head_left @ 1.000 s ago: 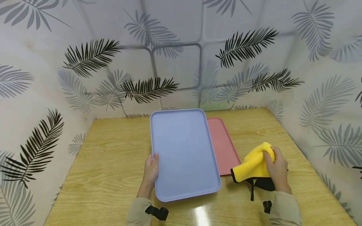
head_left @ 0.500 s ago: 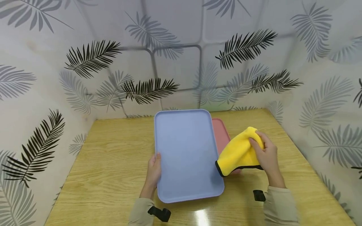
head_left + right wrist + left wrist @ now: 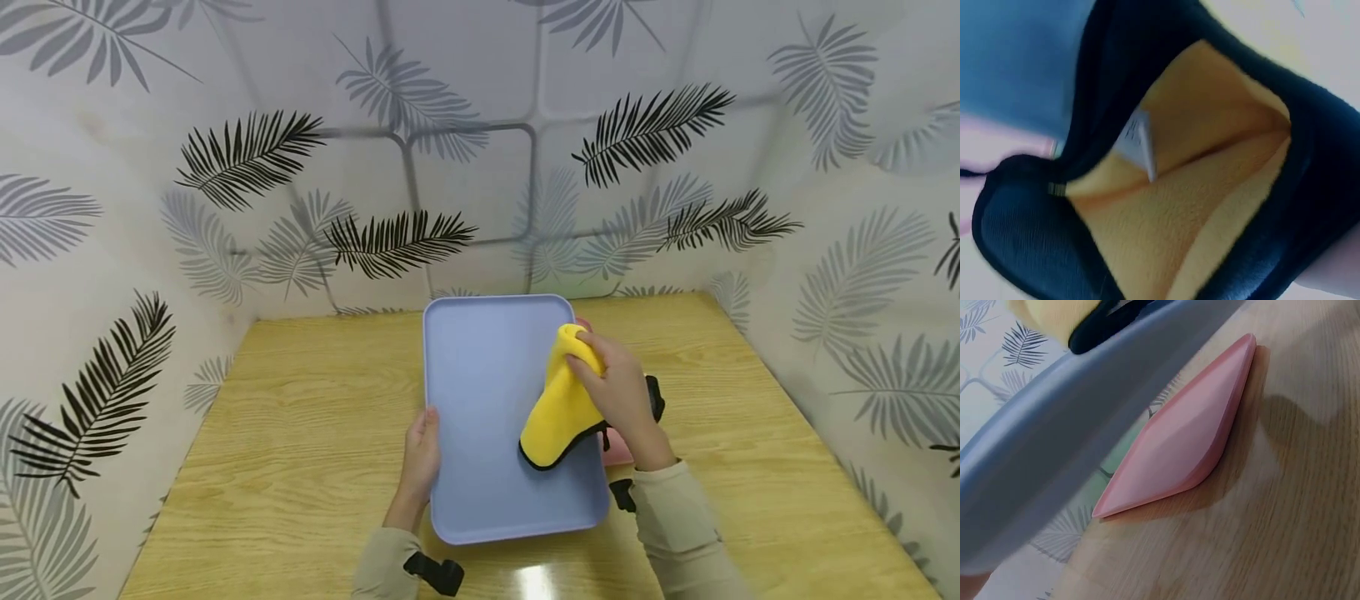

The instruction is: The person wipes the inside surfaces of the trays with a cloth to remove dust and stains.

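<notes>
My left hand [image 3: 422, 457] grips the left rim of a light-blue rectangular tray [image 3: 480, 367], thumb over the edge. In the left wrist view the tray's underside [image 3: 1079, 444] is raised above the table. My right hand [image 3: 621, 392] pinches a yellow cloth [image 3: 558, 421] with black edging, and its lower part hangs over the tray's right half. Dark fabric and a small white label [image 3: 1137, 144] show on the cloth in the right wrist view. Most of a pink tray [image 3: 1179, 437] is hidden behind the blue one in the head view.
The pink tray lies flat on a wooden table [image 3: 315, 417]. Leaf-patterned sheeting [image 3: 480, 167] stands along the table's back and both sides. Black straps with small cameras [image 3: 435, 573] sit at both wrists.
My right hand has carried the yellow cloth leftward from the table's right side to over the blue tray. The blue tray and left hand have shifted slightly right, covering more of the pink tray.
</notes>
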The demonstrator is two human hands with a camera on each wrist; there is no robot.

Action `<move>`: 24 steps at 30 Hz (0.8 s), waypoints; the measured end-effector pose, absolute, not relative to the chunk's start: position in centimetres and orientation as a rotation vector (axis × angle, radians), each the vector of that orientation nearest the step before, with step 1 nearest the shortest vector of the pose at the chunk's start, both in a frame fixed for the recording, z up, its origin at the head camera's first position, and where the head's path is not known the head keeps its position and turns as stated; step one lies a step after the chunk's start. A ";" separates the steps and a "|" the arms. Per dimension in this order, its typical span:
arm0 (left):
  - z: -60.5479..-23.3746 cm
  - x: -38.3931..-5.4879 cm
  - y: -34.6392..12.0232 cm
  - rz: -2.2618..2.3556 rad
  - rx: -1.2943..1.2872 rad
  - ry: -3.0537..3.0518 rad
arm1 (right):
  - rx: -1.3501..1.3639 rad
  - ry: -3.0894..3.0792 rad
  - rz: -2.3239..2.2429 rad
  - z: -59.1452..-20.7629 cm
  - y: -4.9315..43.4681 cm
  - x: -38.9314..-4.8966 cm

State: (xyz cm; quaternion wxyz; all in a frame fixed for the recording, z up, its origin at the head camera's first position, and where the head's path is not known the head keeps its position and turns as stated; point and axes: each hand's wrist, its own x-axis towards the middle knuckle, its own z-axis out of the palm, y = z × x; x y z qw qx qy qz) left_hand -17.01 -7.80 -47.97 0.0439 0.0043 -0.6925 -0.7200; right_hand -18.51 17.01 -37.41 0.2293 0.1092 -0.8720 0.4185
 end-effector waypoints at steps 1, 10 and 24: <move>-48.0 -17.0 -7.8 -2.207 0.010 -2.115 | 0.303 -2.422 1.130 -37.3 16.6 -18.7; -48.1 -16.9 -7.8 -2.380 -0.028 -2.020 | 0.385 -2.548 0.958 -36.3 13.3 -20.2; -47.5 -16.4 -7.8 -2.689 -0.116 -1.910 | 0.484 -2.726 0.900 -36.5 9.9 -21.2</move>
